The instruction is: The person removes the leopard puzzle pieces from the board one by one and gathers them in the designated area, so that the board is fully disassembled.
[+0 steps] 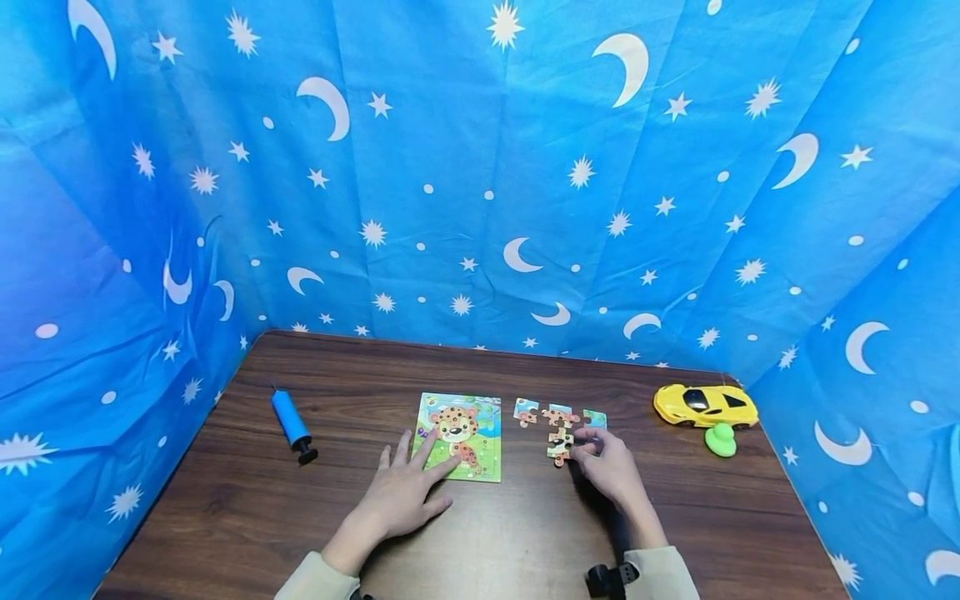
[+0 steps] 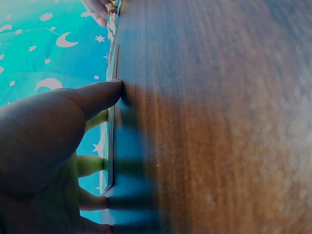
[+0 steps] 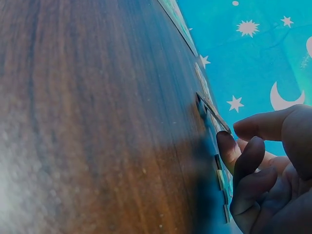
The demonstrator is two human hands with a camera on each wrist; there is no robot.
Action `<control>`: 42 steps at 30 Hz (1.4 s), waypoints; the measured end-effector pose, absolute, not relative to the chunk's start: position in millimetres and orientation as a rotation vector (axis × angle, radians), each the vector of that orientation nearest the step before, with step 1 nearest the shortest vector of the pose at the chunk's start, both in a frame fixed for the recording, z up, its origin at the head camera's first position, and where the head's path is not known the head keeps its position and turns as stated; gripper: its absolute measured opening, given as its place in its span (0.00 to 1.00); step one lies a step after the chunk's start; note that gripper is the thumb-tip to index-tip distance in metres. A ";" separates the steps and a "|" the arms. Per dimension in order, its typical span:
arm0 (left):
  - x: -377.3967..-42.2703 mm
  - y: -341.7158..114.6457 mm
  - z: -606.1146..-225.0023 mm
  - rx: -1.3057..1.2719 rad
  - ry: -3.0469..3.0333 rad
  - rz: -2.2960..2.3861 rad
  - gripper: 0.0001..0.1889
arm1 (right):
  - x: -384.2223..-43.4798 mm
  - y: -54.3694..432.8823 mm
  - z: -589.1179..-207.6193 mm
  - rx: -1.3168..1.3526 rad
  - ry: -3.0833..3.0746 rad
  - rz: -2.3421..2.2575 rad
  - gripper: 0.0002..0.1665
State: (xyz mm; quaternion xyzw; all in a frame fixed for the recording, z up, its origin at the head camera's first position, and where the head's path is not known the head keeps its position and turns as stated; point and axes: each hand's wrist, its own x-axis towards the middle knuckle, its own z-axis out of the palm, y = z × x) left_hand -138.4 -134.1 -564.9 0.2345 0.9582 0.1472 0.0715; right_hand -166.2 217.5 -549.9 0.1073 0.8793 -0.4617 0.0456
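Note:
A square picture board (image 1: 480, 462) with a spotted leopard cub on green grass lies mid-table. My left hand (image 1: 405, 493) rests with fingers spread across its lower left part, thumb on the tabletop. To the right, my right hand (image 1: 609, 468) pinches a jigsaw piece (image 3: 213, 112) between thumb and finger; it is tilted, one edge lifted off the table in the right wrist view. Other jigsaw pieces lie around it: a blue and orange corner piece (image 1: 525, 410), an orange spotted piece (image 1: 557, 413) and a green-blue piece (image 1: 596, 418) partly behind the fingers.
A yellow toy car (image 1: 705, 406) stands at the right rear, with a small green toy (image 1: 721, 441) before it. A blue hand pump (image 1: 291, 421) with a black handle lies on the left. Blue star-and-moon cloth (image 1: 480, 167) encloses the brown wooden table (image 1: 495, 546).

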 end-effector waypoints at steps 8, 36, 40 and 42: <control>-137.8 -135.5 -564.6 0.712 2.889 0.450 0.31 | -166.9 217.9 -549.5 0.330 2.738 -1.372 0.18; -129.4 -150.9 -560.7 0.636 2.898 0.478 0.34 | -178.9 118.6 -554.3 -0.212 2.681 -1.405 0.18; -129.3 -151.0 -560.5 0.637 2.899 0.479 0.33 | -184.7 97.6 -555.0 -0.295 2.672 -1.324 0.20; -129.1 -151.2 -560.5 0.632 2.902 0.478 0.33 | -187.4 87.5 -554.2 -0.325 2.648 -1.309 0.21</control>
